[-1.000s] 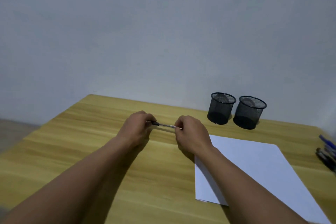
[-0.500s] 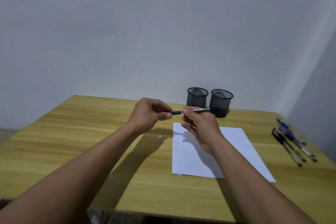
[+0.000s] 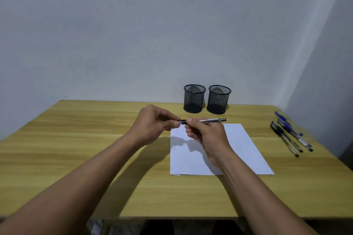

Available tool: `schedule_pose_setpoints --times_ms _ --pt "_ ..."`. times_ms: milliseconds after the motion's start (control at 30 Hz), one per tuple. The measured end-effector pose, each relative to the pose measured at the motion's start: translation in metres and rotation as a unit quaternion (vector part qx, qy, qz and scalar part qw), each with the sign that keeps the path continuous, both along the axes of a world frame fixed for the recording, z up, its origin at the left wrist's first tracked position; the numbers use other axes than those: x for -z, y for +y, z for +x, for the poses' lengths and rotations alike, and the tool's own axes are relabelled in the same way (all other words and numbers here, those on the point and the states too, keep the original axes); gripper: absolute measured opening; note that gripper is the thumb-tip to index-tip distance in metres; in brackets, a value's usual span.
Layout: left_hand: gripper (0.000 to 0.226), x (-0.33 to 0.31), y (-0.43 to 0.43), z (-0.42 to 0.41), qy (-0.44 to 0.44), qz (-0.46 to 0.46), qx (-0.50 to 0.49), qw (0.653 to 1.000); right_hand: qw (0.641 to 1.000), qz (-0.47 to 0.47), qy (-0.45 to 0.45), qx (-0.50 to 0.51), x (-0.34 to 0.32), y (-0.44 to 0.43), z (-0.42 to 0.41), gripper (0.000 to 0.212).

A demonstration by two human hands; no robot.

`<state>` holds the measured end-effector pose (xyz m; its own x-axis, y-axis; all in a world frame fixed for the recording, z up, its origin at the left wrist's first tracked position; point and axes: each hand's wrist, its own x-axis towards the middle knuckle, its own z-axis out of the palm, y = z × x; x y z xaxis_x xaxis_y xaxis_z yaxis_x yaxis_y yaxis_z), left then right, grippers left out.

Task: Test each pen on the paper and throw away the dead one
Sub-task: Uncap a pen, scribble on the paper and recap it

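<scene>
Silver pen, black ends, level; left hand pinches end, right hand grips barrel.

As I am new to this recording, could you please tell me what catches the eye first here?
In the middle, the left hand and right hand hold one silver pen between them, above the white paper. Two black mesh cups stand side by side at the far edge; spare pens lie near the right edge.
</scene>
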<state>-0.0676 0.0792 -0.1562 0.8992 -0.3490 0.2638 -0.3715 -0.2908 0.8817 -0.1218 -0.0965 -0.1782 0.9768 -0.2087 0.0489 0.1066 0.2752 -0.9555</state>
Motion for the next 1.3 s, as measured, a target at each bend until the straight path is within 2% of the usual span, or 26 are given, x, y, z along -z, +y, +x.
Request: schedule_pose_setpoints --times_ms 100,200,300,367,533,633,767,900,1000,1067,1300 --pt "0.006 0.007 0.006 0.001 -0.009 0.028 -0.002 1.0 0.999 0.037 0.016 0.019 0.009 0.003 0.003 0.01" --pt "0.006 0.015 0.033 0.013 -0.033 0.059 -0.082 0.994 0.995 0.068 0.026 0.061 0.014 -0.014 0.004 0.01" --pt "0.009 0.024 0.049 0.022 -0.061 0.14 -0.122 0.981 0.998 -0.005 0.053 0.017 0.022 -0.023 0.0 0.01" --pt "0.014 0.033 0.042 0.027 -0.058 0.163 -0.125 0.977 0.997 -0.042 0.068 -0.008 0.029 -0.016 0.001 0.011" --pt "0.016 0.056 0.017 0.041 -0.063 0.231 -0.152 0.959 0.996 -0.062 0.066 -0.022 0.035 -0.002 0.005 0.01" --pt "0.021 0.06 0.012 0.043 -0.065 0.238 -0.166 0.955 0.993 -0.103 0.062 -0.019 0.038 0.0 0.004 0.014" --pt "0.042 0.057 0.018 0.03 -0.067 0.239 -0.178 0.952 0.988 -0.145 0.05 -0.016 0.042 0.0 0.002 0.009" --pt "0.046 0.057 0.031 -0.007 -0.083 0.231 -0.129 0.961 0.976 -0.217 0.029 -0.004 0.039 0.002 -0.003 0.015" --pt "0.07 0.067 0.035 -0.034 -0.049 0.345 -0.059 0.935 0.959 -0.281 0.017 0.015 0.036 0.003 -0.007 0.018" --pt "0.071 0.073 0.035 -0.041 -0.043 0.403 -0.046 0.913 0.954 -0.299 0.017 0.02 0.038 0.004 -0.01 0.016" --pt "0.072 0.075 0.033 -0.043 -0.037 0.4 -0.053 0.914 0.944 -0.329 0.04 0.011 0.047 0.008 -0.012 0.014"
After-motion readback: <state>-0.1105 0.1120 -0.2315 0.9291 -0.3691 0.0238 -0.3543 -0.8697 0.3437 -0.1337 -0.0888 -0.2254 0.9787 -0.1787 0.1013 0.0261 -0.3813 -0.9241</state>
